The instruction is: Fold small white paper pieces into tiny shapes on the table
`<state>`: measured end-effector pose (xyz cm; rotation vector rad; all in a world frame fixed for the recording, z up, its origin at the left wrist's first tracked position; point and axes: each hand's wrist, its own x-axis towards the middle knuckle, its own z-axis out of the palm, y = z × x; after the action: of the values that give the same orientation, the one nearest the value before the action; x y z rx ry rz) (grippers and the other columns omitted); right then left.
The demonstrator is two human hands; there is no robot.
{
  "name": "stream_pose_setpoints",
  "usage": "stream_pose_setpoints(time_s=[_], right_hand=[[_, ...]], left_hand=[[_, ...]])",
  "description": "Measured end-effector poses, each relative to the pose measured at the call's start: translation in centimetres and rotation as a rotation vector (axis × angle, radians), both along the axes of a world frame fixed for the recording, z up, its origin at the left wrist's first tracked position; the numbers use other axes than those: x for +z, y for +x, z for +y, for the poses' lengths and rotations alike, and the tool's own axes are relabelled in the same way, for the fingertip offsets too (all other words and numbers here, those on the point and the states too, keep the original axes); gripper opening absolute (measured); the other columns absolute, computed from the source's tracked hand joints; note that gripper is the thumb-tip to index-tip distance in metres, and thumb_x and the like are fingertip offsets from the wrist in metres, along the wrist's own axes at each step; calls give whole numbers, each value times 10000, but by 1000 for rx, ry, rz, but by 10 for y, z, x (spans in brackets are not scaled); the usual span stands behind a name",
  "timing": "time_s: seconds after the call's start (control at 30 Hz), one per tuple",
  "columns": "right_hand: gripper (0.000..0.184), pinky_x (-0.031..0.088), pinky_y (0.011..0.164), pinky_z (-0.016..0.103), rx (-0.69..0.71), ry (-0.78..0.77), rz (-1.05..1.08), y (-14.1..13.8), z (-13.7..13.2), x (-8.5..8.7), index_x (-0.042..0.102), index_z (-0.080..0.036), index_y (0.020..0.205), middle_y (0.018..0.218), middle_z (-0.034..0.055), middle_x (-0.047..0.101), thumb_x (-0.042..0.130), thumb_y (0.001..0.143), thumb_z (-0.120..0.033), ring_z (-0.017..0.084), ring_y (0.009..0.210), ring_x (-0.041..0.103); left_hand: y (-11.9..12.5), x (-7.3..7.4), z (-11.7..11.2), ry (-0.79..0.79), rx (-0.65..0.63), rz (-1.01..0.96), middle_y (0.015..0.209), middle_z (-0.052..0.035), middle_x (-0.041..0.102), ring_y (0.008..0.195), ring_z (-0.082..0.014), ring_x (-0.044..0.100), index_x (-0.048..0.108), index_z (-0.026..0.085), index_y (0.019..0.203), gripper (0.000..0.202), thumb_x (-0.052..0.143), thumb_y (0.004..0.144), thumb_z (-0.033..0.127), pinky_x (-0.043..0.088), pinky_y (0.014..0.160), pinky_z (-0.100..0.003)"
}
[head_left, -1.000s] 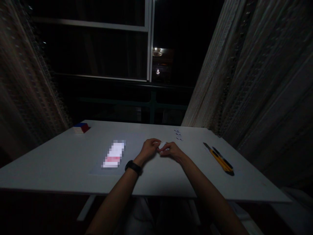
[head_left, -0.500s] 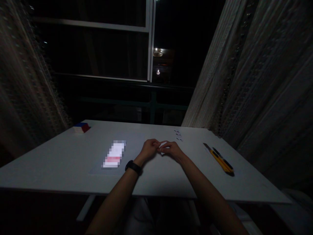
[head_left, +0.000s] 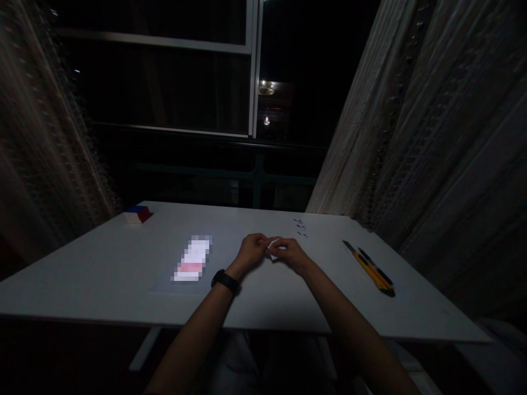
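Note:
Between both hands, just above the white table (head_left: 272,302), is a small white piece of paper (head_left: 275,255), which looks folded. My left hand (head_left: 252,248), with a black watch (head_left: 226,281) on the wrist, pinches its left side. From the right, my right hand (head_left: 290,252) grips it with thumb and fingers closed. The fingers cover much of the paper, so its full shape is hidden. Beyond my right hand lie small dark-marked pieces (head_left: 301,227) in a short column.
To the left, a lit phone (head_left: 192,260) with a blurred screen lies on a pale sheet (head_left: 162,284). A blue, red and white block (head_left: 137,214) sits at the far left corner. On the right are a yellow utility knife (head_left: 373,273) and a dark pen (head_left: 375,264).
The right fingers have shifted slightly on the paper, and its visible part has tilted a little. Both arms stay almost in the same place.

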<state>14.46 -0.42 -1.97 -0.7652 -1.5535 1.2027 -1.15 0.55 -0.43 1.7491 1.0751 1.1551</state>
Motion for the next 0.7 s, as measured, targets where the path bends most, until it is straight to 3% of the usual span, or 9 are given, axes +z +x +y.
stream_pose_setpoints(time_s=[0.2,0.37,0.5,0.7], right_hand=[[217,486,691,319,-26,-16,-5,-2,0,-1,681,-173,652,952,61,643,756,583,-364,197,862,591],[272,478,547,296,-155,-68,-6,-2,4,-5,669,-161,666,762,45,660,752,554,-396,182,691,595],[249,478,589,314,-256,2,-73,-4,4,-3,672,-163,638,649,30,647,744,552,-385,171,639,584],[219,472,661,342,-416,94,-153,-6,7,-2,673,-182,613,637,22,636,730,546,-383,183,652,585]], left_hand=[[0,-1,0,15,20,-3,563,-34,625,536,-127,555,637,116,655,211,575,691,315,396,518,-221],[0,2,-1,-46,-16,-106,503,-20,584,485,-114,525,639,110,649,230,585,694,329,384,495,-217],[-2,3,-1,-49,-29,-99,525,-30,600,498,-113,515,668,108,663,300,599,696,397,359,485,-214],[-6,5,-5,-81,-88,-113,613,-77,647,557,-132,535,708,83,740,447,596,695,513,349,496,-226]])
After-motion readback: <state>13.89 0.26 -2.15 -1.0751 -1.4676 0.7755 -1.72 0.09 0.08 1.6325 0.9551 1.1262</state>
